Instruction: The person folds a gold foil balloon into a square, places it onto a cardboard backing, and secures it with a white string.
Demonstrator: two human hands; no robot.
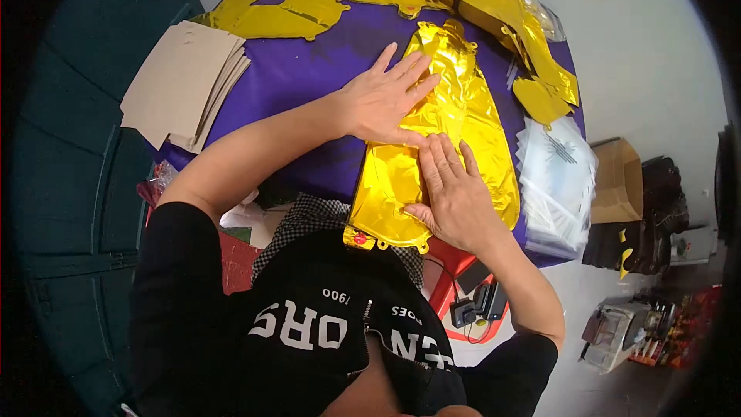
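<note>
A flat gold foil balloon (pixel 463 112) with small tabs along its edge lies lengthwise in front of me, reaching the table's near edge. My left hand (pixel 386 100) rests on its left side, palm down with the fingers spread. Lower down, my right hand (pixel 455 193) lies flat on the foil, its fingers pointing away from me and the thumb out to the left. The tip of my left thumb is close to the right fingertips. Creases run across the foil around both hands. A small red mark (pixel 360 239) shows at the balloon's near left corner.
More flat gold foil balloons (pixel 289 11) lie along the far side of the purple-covered table (pixel 309 162). Cardboard sheets (pixel 181 81) are stacked at left, clear plastic bags (pixel 556 185) at right. A red stool (pixel 444 293) with electronic devices stands below; a cardboard box (pixel 617 181) is farther right.
</note>
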